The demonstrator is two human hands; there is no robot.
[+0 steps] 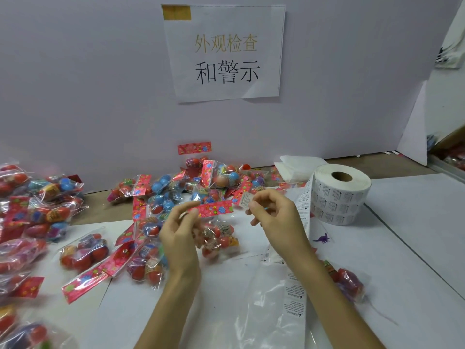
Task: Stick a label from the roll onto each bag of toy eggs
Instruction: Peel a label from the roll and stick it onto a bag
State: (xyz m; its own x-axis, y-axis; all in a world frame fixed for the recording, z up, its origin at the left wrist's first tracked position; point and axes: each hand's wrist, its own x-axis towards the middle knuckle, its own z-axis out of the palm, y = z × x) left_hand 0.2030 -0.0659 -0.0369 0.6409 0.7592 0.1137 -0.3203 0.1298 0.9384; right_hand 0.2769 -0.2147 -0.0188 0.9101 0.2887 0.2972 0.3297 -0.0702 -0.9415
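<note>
While the left hand (181, 222) pinches the bag (216, 233) by its crosswise header, the right hand (270, 210) pinches a label (245, 200) just beyond the header's right end.

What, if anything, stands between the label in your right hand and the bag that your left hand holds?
Nothing visible: the label, pinched by the right hand, sits right beside the header end of the bag that the left hand holds.

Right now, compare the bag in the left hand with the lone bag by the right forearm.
The held bag hangs from the left hand, pinched by its header; the lone bag lies untouched on the table. The right hand holds a label beside the held bag, away from the lone bag. Both hold red eggs.
</note>
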